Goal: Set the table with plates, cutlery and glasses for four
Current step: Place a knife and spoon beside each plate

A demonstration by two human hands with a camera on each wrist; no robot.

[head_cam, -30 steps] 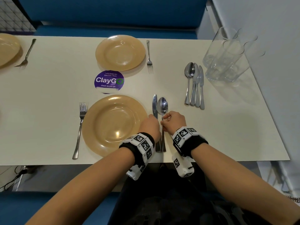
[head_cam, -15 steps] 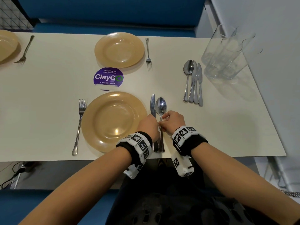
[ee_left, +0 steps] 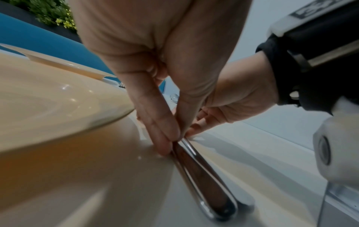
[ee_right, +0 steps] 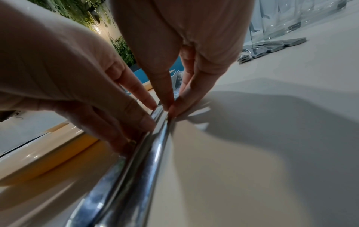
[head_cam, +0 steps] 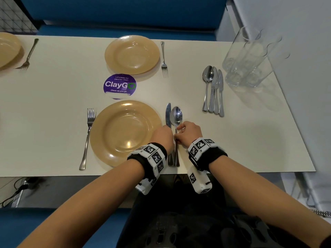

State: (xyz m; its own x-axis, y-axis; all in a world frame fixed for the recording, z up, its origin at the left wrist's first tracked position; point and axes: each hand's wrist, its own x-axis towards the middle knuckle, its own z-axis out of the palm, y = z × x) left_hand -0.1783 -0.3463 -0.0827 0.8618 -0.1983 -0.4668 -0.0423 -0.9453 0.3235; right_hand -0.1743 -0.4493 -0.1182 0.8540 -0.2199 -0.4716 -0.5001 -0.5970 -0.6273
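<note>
A tan plate (head_cam: 125, 131) lies at the near setting with a fork (head_cam: 87, 136) to its left and a knife (head_cam: 168, 113) and spoon (head_cam: 176, 114) side by side to its right. My left hand (head_cam: 162, 136) touches the left side of the knife handle (ee_left: 204, 184) with straight fingertips (ee_left: 165, 147). My right hand (head_cam: 188, 131) pinches the thin spoon handle (ee_right: 155, 153) between thumb and forefinger (ee_right: 178, 106). Both handles lie flat on the table, close together.
Spare spoons and knives (head_cam: 214, 92) lie bunched to the right, beside a group of clear glasses (head_cam: 247, 59) at the wall. A far plate (head_cam: 131, 54) has a fork (head_cam: 163, 59) beside it. A purple sticker (head_cam: 120, 85) sits between the plates. Another plate (head_cam: 7, 49) and fork (head_cam: 28, 54) lie far left.
Both hands stay on the knife and spoon handles; only the head camera has shifted slightly.
</note>
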